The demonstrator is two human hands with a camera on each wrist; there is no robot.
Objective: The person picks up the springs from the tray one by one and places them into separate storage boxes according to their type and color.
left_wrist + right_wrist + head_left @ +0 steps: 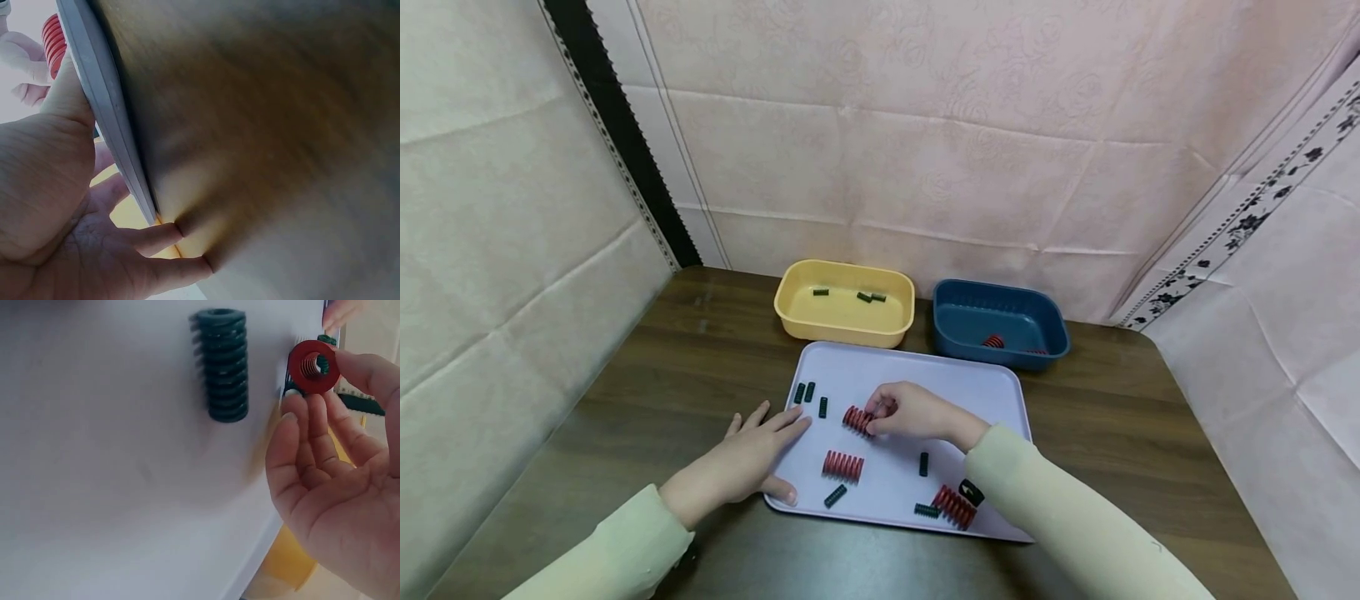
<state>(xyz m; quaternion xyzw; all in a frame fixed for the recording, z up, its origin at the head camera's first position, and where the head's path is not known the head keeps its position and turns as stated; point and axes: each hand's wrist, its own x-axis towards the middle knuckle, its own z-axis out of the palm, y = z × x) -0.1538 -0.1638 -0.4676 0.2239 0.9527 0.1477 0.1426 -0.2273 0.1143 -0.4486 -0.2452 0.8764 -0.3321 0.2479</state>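
Observation:
My right hand (pixel 913 411) pinches one end of a red coil spring (pixel 854 419) low over the pale tray (pixel 910 367). In the right wrist view that spring (pixel 300 378) shows end-on between thumb and fingers. Spread across the tray's left edge, my left hand (pixel 741 462) holds nothing; its thumb lies over the rim, and two fingertips (pixel 206 265) reach the wooden table. A second red spring (pixel 842 467) lies closer to me, and another red spring (pixel 955 507) lies near the front right. Several small dark green springs (pixel 923 464) are scattered on the tray.
Behind the tray stands a yellow bin (pixel 842 332) with a few green springs inside. Right of it, a blue bin (pixel 1000 357) contains red springs. A black oval with a white mark (pixel 972 492) shows beside my right sleeve. Patterned cloth (pixel 940 167) closes off the back and sides.

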